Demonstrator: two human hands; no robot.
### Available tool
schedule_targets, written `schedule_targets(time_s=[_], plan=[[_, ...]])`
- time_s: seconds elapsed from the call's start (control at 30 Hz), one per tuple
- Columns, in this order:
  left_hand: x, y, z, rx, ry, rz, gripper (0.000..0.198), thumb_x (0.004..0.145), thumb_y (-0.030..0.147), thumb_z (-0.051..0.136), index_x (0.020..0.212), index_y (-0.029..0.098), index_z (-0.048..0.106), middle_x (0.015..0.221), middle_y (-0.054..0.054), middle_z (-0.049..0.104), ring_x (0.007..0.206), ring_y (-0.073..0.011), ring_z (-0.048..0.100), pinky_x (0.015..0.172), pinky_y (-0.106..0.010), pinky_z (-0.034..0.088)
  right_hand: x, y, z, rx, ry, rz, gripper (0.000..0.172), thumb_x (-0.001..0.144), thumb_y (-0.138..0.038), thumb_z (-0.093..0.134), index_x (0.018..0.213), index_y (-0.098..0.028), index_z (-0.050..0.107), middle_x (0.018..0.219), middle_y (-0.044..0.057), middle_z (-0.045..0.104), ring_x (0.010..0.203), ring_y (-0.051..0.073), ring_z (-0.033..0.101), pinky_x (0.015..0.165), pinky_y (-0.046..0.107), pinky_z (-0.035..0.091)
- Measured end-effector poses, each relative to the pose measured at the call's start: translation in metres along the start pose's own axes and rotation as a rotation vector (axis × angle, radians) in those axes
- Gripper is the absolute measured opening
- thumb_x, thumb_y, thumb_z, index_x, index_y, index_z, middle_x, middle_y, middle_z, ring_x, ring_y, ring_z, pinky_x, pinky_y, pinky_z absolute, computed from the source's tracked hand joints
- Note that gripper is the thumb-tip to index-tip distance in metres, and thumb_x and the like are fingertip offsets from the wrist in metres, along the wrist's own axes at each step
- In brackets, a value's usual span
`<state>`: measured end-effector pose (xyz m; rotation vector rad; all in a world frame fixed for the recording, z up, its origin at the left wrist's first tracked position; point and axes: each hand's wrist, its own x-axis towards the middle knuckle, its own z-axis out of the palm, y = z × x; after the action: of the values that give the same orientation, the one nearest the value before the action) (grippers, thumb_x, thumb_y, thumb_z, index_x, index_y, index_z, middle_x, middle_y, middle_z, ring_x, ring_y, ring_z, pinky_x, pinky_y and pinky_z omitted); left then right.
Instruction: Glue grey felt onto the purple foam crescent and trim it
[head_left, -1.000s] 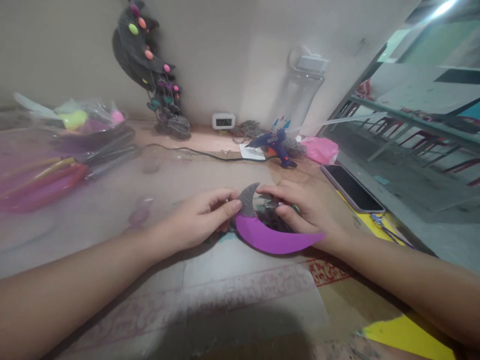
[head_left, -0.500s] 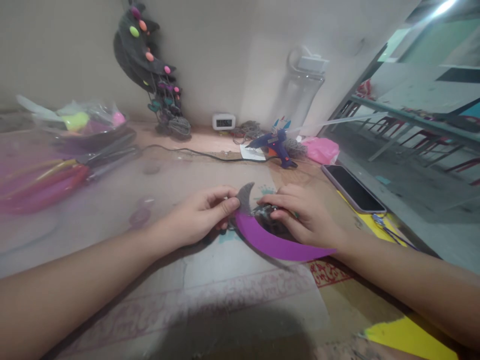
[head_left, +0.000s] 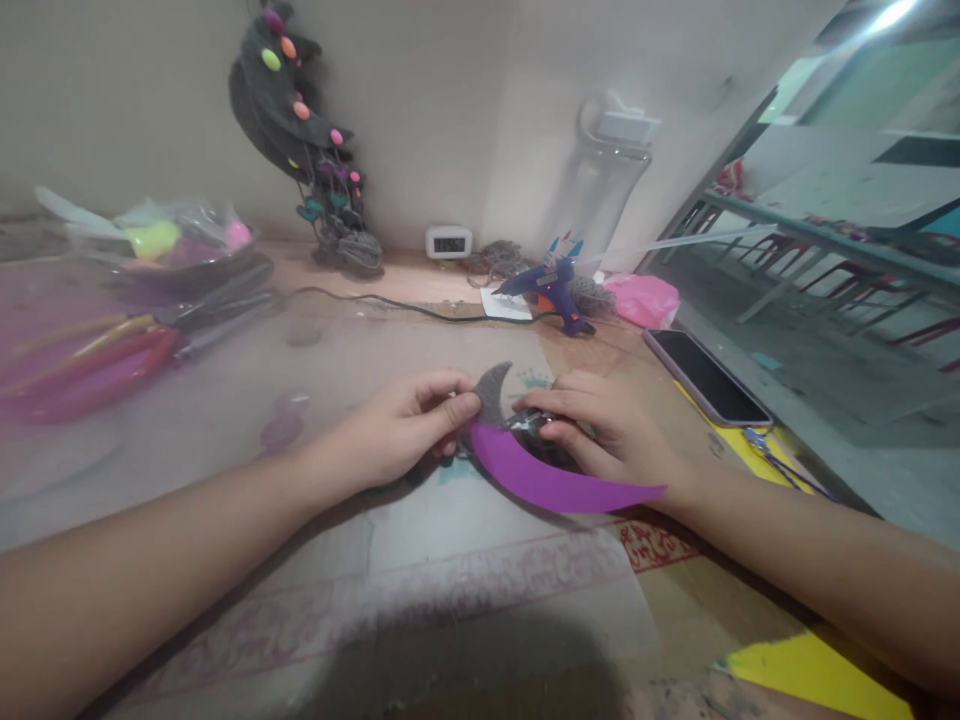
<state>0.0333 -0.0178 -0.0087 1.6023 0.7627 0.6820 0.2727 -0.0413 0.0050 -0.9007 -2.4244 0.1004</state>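
My left hand (head_left: 424, 420) pinches a purple crescent cutout (head_left: 562, 480) close to its upper end, thumb on top. That end is covered in grey yarn (head_left: 493, 392), while the rest of the curve is bare purple and sweeps right to a point by my right wrist. Inside the curve, my right hand (head_left: 600, 420) has its thumb and fingers closed on a small dark grey bundle (head_left: 531, 420), which looks like yarn; its outline is blurred and partly covered by the fingers.
Behind my hands lie a blue glue gun (head_left: 553, 290) with its cord, a white digital clock (head_left: 448, 243) and a pink bag (head_left: 643, 300). A phone (head_left: 709, 378) rests at right. Scissors (head_left: 150, 350) and a plastic bag (head_left: 165, 245) are at left. A decorated grey crescent (head_left: 274, 110) hangs on the wall.
The purple crescent's pointed end has risen slightly and shifted a little left. Both hands keep nearly the same place and grip.
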Motion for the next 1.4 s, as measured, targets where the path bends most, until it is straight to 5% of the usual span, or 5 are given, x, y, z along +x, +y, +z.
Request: schedule_targets(time_s=[1.4], plan=[[-0.001, 0.0008, -0.0001, 0.031, -0.007, -0.036, 0.029, 0.092, 0.044, 0.047, 0.088, 0.018, 0.059, 0.055, 0.006, 0.046, 0.048, -0.0078, 0.041, 0.046, -0.019, 0.031, -0.0002, -0.0031, -0.0033, -0.032, -0.013, 0.018, 0.028, 0.096, -0.033, 0.047, 0.105, -0.016, 0.067, 0.077, 0.005, 0.064, 0.071, 0.016, 0.056, 0.064, 0.029, 0.04]])
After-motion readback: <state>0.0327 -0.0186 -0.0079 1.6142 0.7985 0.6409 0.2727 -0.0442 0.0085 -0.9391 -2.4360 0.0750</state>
